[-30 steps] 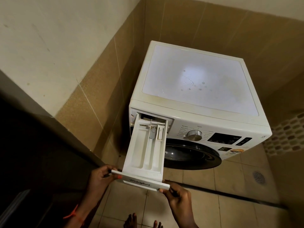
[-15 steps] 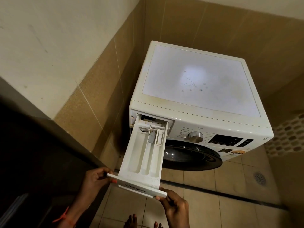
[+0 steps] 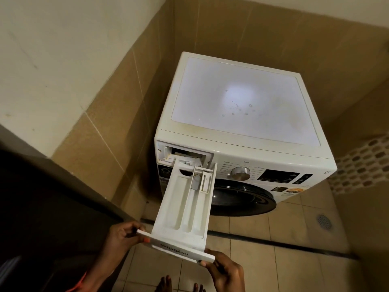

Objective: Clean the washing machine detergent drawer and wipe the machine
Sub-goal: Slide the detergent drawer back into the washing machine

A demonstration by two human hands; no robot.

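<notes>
My left hand [image 3: 120, 234] is clamped on the left end of the detergent drawer [image 3: 185, 207] at its front, and my right hand [image 3: 225, 272] pinches the right end. I judge it light, stiff plastic, perhaps slick with residue, so the two ends are the best hold. It slopes away from my grip to the slot [image 3: 185, 153] in the washing machine [image 3: 242, 98]. I cannot tell whether its far end is free.
</notes>
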